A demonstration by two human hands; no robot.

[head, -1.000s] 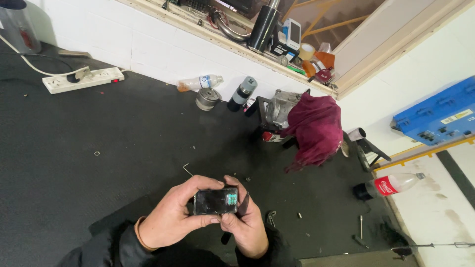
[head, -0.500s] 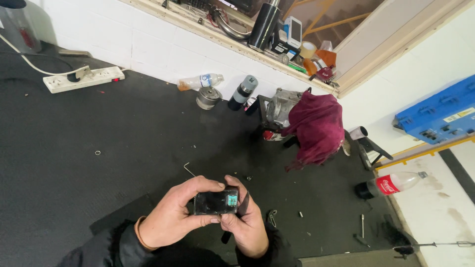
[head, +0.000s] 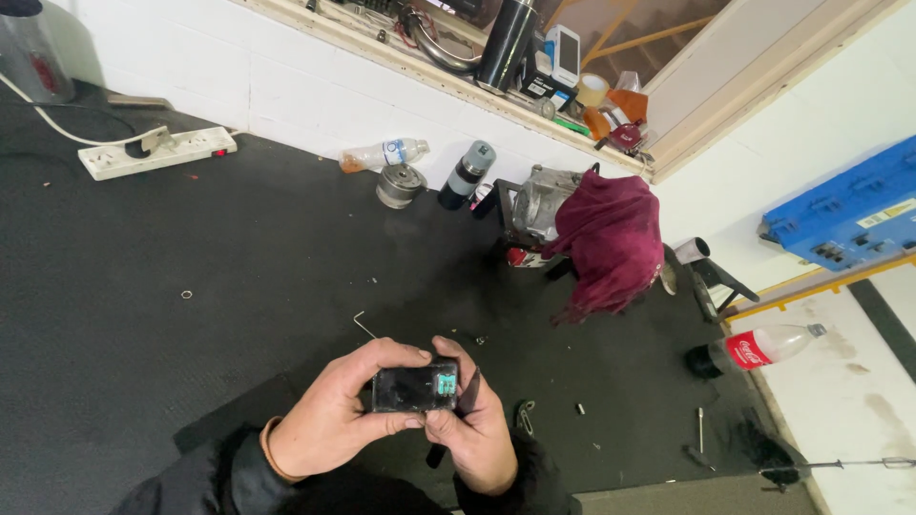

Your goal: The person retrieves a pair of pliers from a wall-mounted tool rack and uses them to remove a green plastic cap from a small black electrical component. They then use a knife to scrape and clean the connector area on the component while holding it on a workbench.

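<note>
A small black rectangular box (head: pixel 410 387) with a green connector at one end is held low in the middle of the view. My left hand (head: pixel 334 410) wraps its left side, thumb under it. My right hand (head: pixel 474 429) grips the right end and also holds a thin dark tool (head: pixel 458 415) that runs down behind the box. Both hands are over the black rubber mat (head: pixel 191 248).
Small screws, a bent hex key (head: pixel 364 325) and a clip (head: pixel 524 417) lie on the mat near my hands. A small engine under a maroon cloth (head: pixel 611 238) stands beyond. A power strip (head: pixel 157 153), bottles, a metal can and a cluttered window ledge lie along the white wall.
</note>
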